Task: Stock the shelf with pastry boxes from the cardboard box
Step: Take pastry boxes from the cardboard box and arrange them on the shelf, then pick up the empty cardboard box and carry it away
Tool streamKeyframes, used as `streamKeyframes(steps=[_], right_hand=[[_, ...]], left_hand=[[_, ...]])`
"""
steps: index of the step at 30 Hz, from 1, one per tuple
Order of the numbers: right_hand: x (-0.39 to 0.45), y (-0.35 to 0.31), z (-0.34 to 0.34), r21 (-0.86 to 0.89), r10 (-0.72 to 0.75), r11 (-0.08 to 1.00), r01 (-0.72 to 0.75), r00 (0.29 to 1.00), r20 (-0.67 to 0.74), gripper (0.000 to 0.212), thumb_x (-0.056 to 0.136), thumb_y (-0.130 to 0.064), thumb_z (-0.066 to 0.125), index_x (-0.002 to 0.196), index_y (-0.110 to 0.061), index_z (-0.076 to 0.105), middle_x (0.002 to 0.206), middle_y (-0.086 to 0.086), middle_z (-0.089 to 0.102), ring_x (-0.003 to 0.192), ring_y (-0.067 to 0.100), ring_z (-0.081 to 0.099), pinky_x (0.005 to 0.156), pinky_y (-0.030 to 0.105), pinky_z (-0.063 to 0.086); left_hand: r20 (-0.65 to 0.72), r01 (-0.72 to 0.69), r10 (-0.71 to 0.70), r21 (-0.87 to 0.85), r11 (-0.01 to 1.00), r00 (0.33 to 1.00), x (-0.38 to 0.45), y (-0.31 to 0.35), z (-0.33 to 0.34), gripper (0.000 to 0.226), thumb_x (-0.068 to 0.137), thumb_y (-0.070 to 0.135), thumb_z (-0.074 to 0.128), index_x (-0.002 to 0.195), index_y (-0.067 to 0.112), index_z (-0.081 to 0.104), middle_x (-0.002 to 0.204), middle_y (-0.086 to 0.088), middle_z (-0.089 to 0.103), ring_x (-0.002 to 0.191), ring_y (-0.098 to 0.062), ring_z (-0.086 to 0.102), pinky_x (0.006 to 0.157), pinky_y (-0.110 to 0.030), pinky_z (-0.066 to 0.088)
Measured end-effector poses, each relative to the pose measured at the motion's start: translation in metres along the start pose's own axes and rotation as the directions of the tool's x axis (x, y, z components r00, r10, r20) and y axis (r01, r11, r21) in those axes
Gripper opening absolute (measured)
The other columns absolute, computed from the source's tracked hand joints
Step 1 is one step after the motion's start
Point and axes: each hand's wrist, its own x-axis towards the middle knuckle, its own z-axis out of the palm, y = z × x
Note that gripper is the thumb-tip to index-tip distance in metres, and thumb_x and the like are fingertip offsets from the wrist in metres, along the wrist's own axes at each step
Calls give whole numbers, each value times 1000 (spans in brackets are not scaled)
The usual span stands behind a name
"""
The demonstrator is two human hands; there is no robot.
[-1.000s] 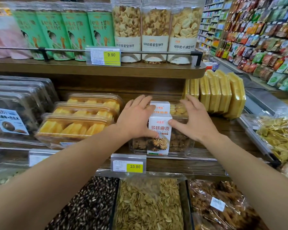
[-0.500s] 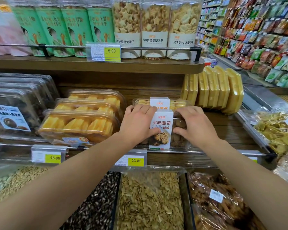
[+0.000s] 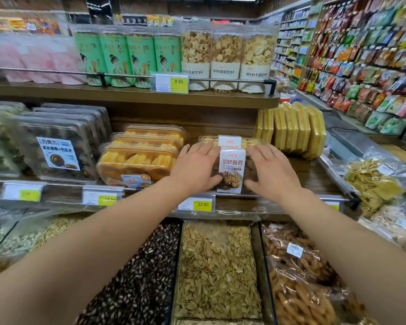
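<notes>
1. Both hands sit flatter than half a second ago: the left hand [image 3: 195, 168] and right hand [image 3: 271, 171] now lie with fingers nearly straight against the two ends of the front cookie box [image 3: 231, 170], where before the fingers curled over its top. The thumbs press its lower front edge.
2. The box stands at the front edge of the middle shelf [image 3: 314, 177], just above the 23.80 price tag [image 3: 196, 204]. Its long axis runs left to right along the shelf, and its white label band faces me.
3. A second cookie box [image 3: 230, 140] of the same kind stands right behind it, label forward too.
4. To the left, clear boxes of yellow pastries [image 3: 136, 164] sit in a row going back; further left are dark clear trays [image 3: 56, 151].
5. Below the shelf, open bins hold striped dark seeds [image 3: 138, 277] and pale seeds [image 3: 217, 270].
</notes>
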Motion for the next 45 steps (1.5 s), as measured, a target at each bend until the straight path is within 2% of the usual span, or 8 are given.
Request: streamKeyframes(steps=[5, 12, 20, 24, 27, 31, 37, 45], right_hand=[[-51, -45, -19, -56, -14, 998, 17, 999, 49, 87, 84, -52, 67, 153, -18, 27, 157, 4, 31, 147, 26, 20, 122, 38, 13], [-124, -132, -35, -83, -5, 996, 11, 997, 77, 86, 84, -57, 65, 152, -19, 29, 155, 3, 34, 145, 26, 24, 121, 40, 19], [-201, -248, -44, -32, -64, 997, 70, 985, 160, 87, 82, -56, 65, 152, -16, 31, 155, 6, 35, 146, 27, 23, 122, 39, 16], [-234, -308, -44, 39, -110, 994, 104, 977, 182, 87, 84, -59, 64, 154, -21, 28, 159, 3, 29, 149, 27, 18, 122, 40, 16], [-260, -353, -43, 85, -202, 978, 190, 965, 170, 85, 85, -57, 63, 153, -19, 29, 158, 4, 30, 149, 29, 19, 121, 39, 15], [-303, -414, -35, 137, -334, 940, 313, 926, 179, 88, 82, -58, 65, 151, -16, 32, 154, 6, 35, 146, 31, 24, 120, 43, 22], [-361, -514, -43, 217, -471, 877, 429, 857, 209, 87, 82, -56, 65, 148, -9, 34, 150, 11, 38, 140, 32, 30, 119, 42, 22], [-397, -678, -67, 318, -610, 784, 534, 758, 232, 83, 85, -54, 63, 151, -17, 29, 153, 6, 33, 142, 29, 26, 117, 43, 26]], left_hand=[[-13, -30, 30, -31, 999, 999, -73, -6, -28, 79, 83, 52, 60, 149, 21, 31, 155, -4, 34, 140, -27, 32, 115, -51, 27], [-17, -84, 83, -57, 995, 996, -182, -38, -48, 78, 83, 53, 58, 148, 15, 35, 151, -9, 40, 138, -28, 37, 111, -49, 33], [90, -50, 53, -39, 998, 995, -317, -74, -69, 82, 85, 55, 58, 151, 15, 31, 156, -11, 33, 142, -28, 32, 116, -44, 28], [131, 30, -28, -16, 999, 991, -391, -91, -84, 81, 85, 54, 58, 151, 16, 29, 156, -11, 31, 142, -30, 31, 116, -45, 28], [156, 107, -110, 30, 994, 982, -452, -103, -101, 82, 84, 54, 59, 151, 16, 29, 155, -9, 33, 140, -29, 34, 113, -44, 32], [167, 213, -221, 65, 975, 961, -551, -117, -123, 83, 83, 52, 62, 150, 16, 30, 156, -10, 32, 139, -31, 35, 112, -44, 34], [260, 423, -439, 118, 898, 860, -691, -138, -163, 81, 85, 53, 60, 151, 15, 32, 155, -11, 35, 140, -29, 34, 115, -41, 31], [255, 617, -636, 160, 770, 728, -843, -208, -223, 80, 88, 55, 56, 153, 18, 27, 158, -7, 29, 143, -27, 29, 115, -42, 30]])
